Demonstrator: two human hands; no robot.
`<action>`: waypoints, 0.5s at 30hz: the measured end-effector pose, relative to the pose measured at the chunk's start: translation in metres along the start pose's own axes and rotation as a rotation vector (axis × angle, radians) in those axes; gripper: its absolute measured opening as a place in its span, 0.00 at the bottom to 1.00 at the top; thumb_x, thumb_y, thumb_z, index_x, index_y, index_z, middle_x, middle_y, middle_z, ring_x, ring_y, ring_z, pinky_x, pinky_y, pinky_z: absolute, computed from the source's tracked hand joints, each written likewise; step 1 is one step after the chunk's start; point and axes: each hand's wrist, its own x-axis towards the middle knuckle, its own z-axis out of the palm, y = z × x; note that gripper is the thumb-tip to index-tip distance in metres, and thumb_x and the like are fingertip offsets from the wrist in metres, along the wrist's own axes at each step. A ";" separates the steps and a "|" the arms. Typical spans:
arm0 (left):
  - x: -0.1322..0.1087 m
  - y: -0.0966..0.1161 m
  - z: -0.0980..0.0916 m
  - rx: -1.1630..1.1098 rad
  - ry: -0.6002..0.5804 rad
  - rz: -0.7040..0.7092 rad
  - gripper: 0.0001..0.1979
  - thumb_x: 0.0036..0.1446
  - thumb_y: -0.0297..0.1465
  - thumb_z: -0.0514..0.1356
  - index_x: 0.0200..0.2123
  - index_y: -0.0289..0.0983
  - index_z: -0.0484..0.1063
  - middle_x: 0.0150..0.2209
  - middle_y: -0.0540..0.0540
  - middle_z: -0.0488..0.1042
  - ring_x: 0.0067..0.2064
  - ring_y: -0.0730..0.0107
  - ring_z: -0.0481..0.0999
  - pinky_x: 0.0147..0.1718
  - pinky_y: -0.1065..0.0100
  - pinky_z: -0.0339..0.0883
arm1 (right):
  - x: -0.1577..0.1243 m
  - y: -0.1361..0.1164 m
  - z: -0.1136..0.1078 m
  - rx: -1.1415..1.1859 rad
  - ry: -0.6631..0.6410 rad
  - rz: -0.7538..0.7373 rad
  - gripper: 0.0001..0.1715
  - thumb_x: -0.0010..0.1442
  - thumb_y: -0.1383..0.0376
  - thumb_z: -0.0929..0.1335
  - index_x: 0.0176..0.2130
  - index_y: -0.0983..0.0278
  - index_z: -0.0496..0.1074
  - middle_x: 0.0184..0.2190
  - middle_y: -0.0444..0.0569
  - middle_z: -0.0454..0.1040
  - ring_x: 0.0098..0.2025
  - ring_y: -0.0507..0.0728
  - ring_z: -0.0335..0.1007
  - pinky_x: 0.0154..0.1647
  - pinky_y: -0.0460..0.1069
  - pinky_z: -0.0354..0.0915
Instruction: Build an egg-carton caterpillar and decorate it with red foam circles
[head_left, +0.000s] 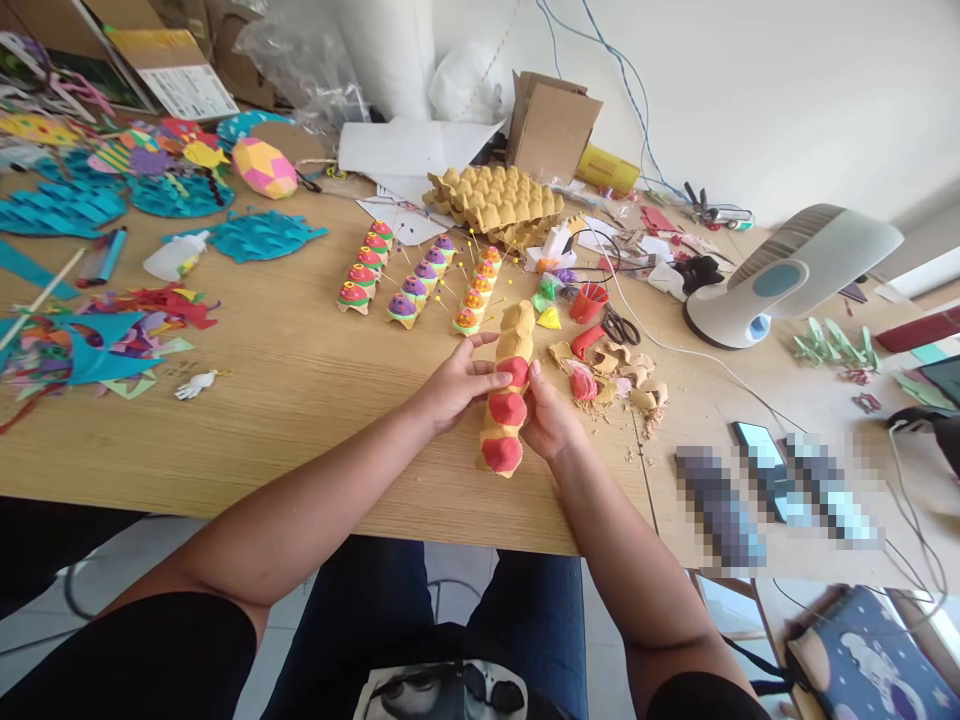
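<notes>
A long strip of egg-carton cups lies on the wooden table between my hands. Its three nearest bumps are covered in red, the far ones are bare cardboard. My left hand grips its left side, fingers pressed on a red bump. My right hand holds its right side, fingers curled against it. Just beyond stand three finished rows of painted carton cups with yellow pins.
A stack of egg trays, scissors, a red cup and cardboard scraps sit behind. A white fan and phone are right. Blue paper crafts and a glue bottle fill the left.
</notes>
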 end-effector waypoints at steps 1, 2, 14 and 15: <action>0.001 0.000 0.000 0.026 0.015 0.019 0.44 0.43 0.31 0.78 0.60 0.41 0.61 0.36 0.48 0.82 0.35 0.67 0.82 0.37 0.68 0.72 | -0.001 -0.002 0.000 -0.040 0.005 -0.024 0.26 0.55 0.43 0.76 0.41 0.60 0.79 0.35 0.47 0.83 0.36 0.56 0.78 0.38 0.50 0.75; 0.001 0.000 0.000 0.048 0.031 0.041 0.43 0.43 0.32 0.78 0.59 0.40 0.61 0.35 0.49 0.82 0.34 0.67 0.82 0.36 0.68 0.71 | -0.002 -0.004 0.000 -0.088 0.012 -0.053 0.27 0.55 0.42 0.76 0.41 0.60 0.79 0.33 0.47 0.82 0.35 0.55 0.78 0.37 0.49 0.74; -0.004 0.006 -0.003 0.282 0.002 0.249 0.32 0.48 0.38 0.76 0.49 0.41 0.62 0.30 0.51 0.81 0.29 0.70 0.79 0.33 0.71 0.68 | -0.018 -0.034 -0.002 -0.842 0.037 -0.430 0.28 0.53 0.43 0.77 0.22 0.62 0.75 0.18 0.44 0.71 0.21 0.50 0.63 0.21 0.46 0.57; -0.004 0.006 -0.004 0.303 0.004 0.263 0.32 0.48 0.38 0.76 0.49 0.42 0.62 0.29 0.52 0.80 0.29 0.71 0.78 0.33 0.71 0.68 | -0.017 -0.034 -0.002 -0.849 0.038 -0.436 0.28 0.53 0.43 0.76 0.22 0.63 0.74 0.17 0.44 0.71 0.21 0.50 0.62 0.21 0.46 0.56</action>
